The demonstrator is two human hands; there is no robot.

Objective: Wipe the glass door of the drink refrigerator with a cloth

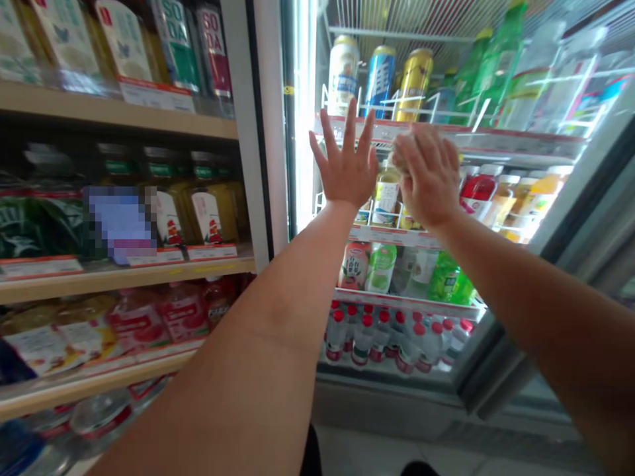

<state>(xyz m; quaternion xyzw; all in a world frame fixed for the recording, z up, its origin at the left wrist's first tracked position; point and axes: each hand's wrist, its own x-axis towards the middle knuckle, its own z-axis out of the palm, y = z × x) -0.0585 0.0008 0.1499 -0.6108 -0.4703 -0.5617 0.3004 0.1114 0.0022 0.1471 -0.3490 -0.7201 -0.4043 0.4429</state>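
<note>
- Cloth (pixel 401 151), or a similar pale, crumpled item: blurred, so the material is uncertain. Located just above centre, at the right hand's fingers, in front of a lit drinks cooler (pixel 389 127).
- Right hand (pixel 429 173): narrow grip, fingers bent together over the cloth. Contact with any surface ahead: cannot tell.
- Left hand (pixel 347 165): at 9 o'clock from the cloth, near the right hand but apart. Fingers spread wide, raised, holding nothing.
- Cans, top cooler shelf, upright behind a white wire rail: pale can (pixel 343 76) between 10 and 11 o'clock, blue can (pixel 381 74) at 11, gold can (pixel 415 82) toward 1.
- Green bottle (pixel 500 63): same shelf, at 2 o'clock, beside clear bottles.
- Yellowish bottle (pixel 386 197): next shelf down, toward 7 o'clock.
- Red drink bottle (pixel 479 193): same shelf, at 4 o'clock, beside orange and amber drinks.
- Red pack (pixel 354 266) and green pack (pixel 381 268): third shelf, around 7 o'clock, side by side.
- Red-capped bottles (pixel 364 340): cooler bottom, around 6 o'clock, in rows.
- Wooden-edged shelves (pixel 124 112): 8 to 10 o'clock, left of the cooler. Soda bottles (pixel 178 49) above, green-capped bottles (pixel 208 211) midway, pink drink bottles (pixel 184 311) lower.
</note>
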